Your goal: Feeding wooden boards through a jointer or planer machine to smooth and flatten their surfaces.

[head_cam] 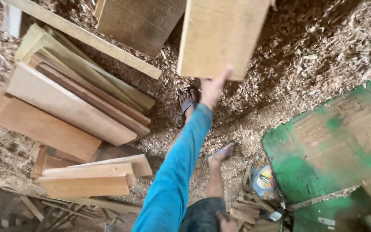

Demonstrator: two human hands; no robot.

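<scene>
Your left hand (pixel 212 89), blue sleeve, grips the bottom edge of the pale rectangular wooden plank (pixel 220 36), held out over the sawdust floor (pixel 323 51). Right hand unseen. That edge-only hold could slip, dropping it on your sandalled foot (pixel 188 102).

A stack of wooden boards (pixel 71 107) lies on the left, with shorter offcuts (pixel 91 178) just below it. Sawdust and shavings (pixel 323 56) cover the floor. A worn green machine table (pixel 336 141) stands at the right, near a small blue-and-white container (pixel 263 180).
</scene>
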